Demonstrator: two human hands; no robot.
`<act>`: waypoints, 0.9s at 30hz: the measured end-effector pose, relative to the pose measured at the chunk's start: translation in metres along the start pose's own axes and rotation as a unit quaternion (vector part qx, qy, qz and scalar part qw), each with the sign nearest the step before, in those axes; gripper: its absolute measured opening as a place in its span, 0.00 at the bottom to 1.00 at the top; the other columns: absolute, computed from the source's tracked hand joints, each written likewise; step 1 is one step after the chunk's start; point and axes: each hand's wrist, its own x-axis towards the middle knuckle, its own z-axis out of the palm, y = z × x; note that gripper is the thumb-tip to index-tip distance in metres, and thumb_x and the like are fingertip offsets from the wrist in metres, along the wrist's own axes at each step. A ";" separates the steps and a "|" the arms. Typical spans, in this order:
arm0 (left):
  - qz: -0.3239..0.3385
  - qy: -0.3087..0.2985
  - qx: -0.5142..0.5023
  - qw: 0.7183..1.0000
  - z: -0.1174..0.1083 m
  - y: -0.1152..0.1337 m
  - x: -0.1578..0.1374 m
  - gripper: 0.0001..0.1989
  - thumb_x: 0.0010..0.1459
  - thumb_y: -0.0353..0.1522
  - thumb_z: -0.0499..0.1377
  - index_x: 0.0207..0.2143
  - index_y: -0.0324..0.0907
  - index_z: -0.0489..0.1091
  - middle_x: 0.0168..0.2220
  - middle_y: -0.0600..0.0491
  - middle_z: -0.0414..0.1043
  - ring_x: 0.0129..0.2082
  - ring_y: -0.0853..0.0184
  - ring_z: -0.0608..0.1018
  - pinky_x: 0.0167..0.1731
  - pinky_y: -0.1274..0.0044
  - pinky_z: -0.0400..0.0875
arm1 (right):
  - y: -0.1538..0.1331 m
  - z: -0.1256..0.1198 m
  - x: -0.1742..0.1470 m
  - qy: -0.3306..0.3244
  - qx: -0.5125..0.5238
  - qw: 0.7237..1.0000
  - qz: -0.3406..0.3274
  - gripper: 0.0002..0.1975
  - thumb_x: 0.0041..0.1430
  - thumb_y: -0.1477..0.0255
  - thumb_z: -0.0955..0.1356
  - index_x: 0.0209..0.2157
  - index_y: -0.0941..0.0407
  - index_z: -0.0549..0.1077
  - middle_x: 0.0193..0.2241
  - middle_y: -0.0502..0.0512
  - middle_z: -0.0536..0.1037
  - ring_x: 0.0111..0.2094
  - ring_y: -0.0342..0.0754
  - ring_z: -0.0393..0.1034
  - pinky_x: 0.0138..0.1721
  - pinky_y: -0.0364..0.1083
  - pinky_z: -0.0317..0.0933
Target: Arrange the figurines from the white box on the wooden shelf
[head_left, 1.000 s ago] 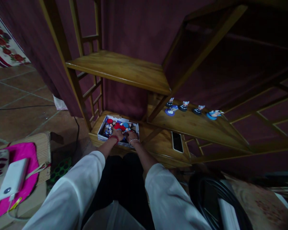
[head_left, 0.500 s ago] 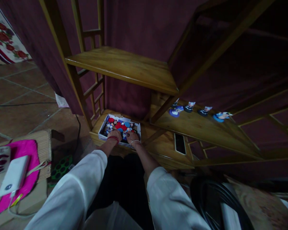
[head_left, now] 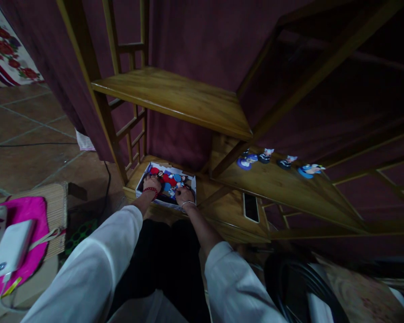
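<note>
A shallow white cardboard box [head_left: 194,189] sits on the low wooden shelf, filled with small figurines [head_left: 170,180] in red, blue, white and dark colours. My left hand [head_left: 151,183], with a red bead bracelet at the wrist, rests over the figurines at the box's left end, its fingers loosely stretched. Inside the right part of the box is my right hand [head_left: 185,196], wearing a pale bracelet. Its fingers are curled together among the figurines, and what they pinch is too small and dark to make out.
A phone [head_left: 251,207] lies on the low shelf to the right. Several figurines [head_left: 287,162] stand along a higher shelf [head_left: 299,190]. Above the box juts another wooden shelf [head_left: 175,96]. At left, a white power bank [head_left: 11,249] rests on a pink mat [head_left: 37,237].
My left hand has shifted left within the box, away from my right hand, uncovering figurines in the middle. My right hand stays at the right side. The view has shifted slightly.
</note>
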 end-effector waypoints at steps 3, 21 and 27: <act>-0.029 -0.047 -0.019 0.998 -0.002 -0.007 0.008 0.26 0.52 0.38 0.49 0.51 0.30 0.56 0.54 0.37 0.54 0.52 0.54 0.61 0.49 0.71 0.55 | 0.000 0.001 0.000 0.003 -0.001 1.000 0.005 0.11 0.53 0.71 0.61 0.33 0.53 0.74 0.37 0.55 0.75 0.39 0.45 0.68 0.41 0.41 0.58; -0.020 -0.041 0.024 0.999 -0.008 -0.004 0.010 0.16 0.53 0.25 0.47 0.43 0.32 0.66 0.51 0.35 0.58 0.40 0.61 0.73 0.39 0.75 0.65 | 0.002 0.001 -0.002 0.000 0.021 1.000 -0.001 0.11 0.52 0.73 0.61 0.33 0.53 0.74 0.35 0.53 0.76 0.37 0.44 0.69 0.39 0.39 0.59; 0.018 -0.034 0.038 0.999 -0.011 -0.003 0.011 0.18 0.55 0.25 0.43 0.45 0.32 0.65 0.46 0.36 0.64 0.43 0.57 0.72 0.42 0.72 0.64 | 0.003 0.000 -0.001 0.026 0.049 0.998 -0.011 0.11 0.52 0.73 0.61 0.35 0.54 0.74 0.36 0.54 0.75 0.39 0.44 0.69 0.41 0.40 0.58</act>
